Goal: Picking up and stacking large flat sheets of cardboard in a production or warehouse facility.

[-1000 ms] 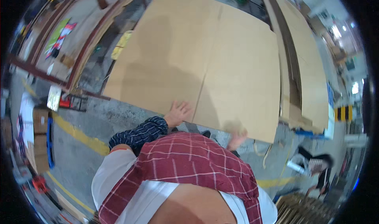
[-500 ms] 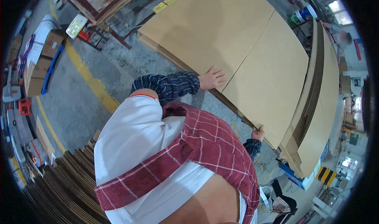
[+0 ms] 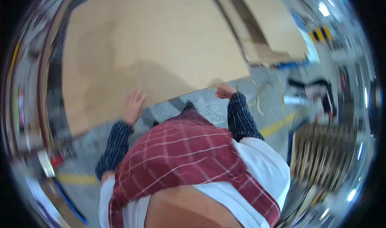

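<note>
A large tan cardboard sheet [image 3: 152, 47] lies flat on the grey floor and fills the upper middle of the blurred picture. My left hand [image 3: 134, 103] rests flat on its near edge with fingers spread. My right hand [image 3: 224, 91] is curled at the sheet's near right corner, and seems to grip the edge. Both forearms wear dark striped sleeves. A red checked cloth [image 3: 189, 155] over a white shirt fills the lower middle.
More tan cardboard sheets [image 3: 277, 35] lie beyond the first at the upper right. A stack of ribbed cardboard [image 3: 321, 151] stands at the right. A yellow floor line [image 3: 277, 127] crosses the concrete. Another person [image 3: 321, 95] crouches at the far right.
The view has swung round and is now motion-blurred. Both hands stay at the sheet's near edge; the right hand now sits higher and closer to the corner.
</note>
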Tool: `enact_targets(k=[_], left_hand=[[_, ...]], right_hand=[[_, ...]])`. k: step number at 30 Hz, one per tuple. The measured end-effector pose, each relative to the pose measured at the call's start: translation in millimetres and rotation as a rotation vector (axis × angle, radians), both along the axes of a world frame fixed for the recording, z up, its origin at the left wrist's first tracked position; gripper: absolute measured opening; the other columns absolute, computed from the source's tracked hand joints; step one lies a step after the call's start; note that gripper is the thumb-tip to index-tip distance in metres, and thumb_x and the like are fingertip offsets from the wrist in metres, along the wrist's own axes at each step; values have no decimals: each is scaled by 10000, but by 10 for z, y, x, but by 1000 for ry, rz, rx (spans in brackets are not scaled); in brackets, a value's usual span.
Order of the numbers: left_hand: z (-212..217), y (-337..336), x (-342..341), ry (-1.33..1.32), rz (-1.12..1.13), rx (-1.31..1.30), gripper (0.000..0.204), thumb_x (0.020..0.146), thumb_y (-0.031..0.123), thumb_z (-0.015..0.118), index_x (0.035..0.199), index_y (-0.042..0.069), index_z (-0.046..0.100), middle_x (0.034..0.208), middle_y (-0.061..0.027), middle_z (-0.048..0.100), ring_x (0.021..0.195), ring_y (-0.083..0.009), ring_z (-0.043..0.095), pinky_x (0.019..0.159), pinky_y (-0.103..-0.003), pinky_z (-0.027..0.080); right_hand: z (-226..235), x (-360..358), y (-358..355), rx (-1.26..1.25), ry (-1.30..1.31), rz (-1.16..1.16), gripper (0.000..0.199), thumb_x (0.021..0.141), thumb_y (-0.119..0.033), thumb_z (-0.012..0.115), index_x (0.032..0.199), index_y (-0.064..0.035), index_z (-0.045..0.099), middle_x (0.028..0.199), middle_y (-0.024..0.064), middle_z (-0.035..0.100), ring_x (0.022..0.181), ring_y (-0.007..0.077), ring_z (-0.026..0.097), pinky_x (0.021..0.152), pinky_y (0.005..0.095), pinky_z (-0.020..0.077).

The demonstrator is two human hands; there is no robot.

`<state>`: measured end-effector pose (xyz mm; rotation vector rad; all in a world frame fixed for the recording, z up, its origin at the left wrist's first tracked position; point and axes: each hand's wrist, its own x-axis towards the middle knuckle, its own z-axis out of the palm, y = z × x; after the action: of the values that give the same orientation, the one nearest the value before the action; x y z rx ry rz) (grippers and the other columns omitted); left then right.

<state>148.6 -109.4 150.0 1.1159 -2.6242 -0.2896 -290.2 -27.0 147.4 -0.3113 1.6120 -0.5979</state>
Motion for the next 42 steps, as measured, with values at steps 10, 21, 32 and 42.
enact_targets(k=[10,21,32,42], left_hand=[[428,-81,107,-176,-54,328,482,706,252,518,1133,81,372,1207,-166,289,1139,-317,230,925,-435,176],[1060,-844,-874,-111,101,213,381,741,167,498,1077,13,408,1142,-194,343,1063,-304,331,887,-381,258],[1122,-1335,-2198,218,-346,248,327,740,64,512,1052,28,423,1097,-165,398,1023,-295,384,852,-354,312],[655,-1310,-1263,354,18,375,249,757,80,482,995,17,446,1056,-157,408,967,-289,419,824,-338,345]], right_hand=[[285,-2454,-374,-1043,-170,-1434,200,755,-251,521,708,-68,453,633,43,489,528,119,448,466,235,382],[781,-2291,-903,-724,1327,-1477,319,675,-168,581,915,34,520,903,114,554,852,216,514,757,299,382],[1312,-2599,-1008,-707,1083,-1544,259,655,-118,525,859,42,532,877,116,562,906,225,489,775,304,368],[2596,-2369,1567,-661,2241,-1080,170,671,-37,483,774,-88,608,784,84,589,714,213,560,612,299,442]])
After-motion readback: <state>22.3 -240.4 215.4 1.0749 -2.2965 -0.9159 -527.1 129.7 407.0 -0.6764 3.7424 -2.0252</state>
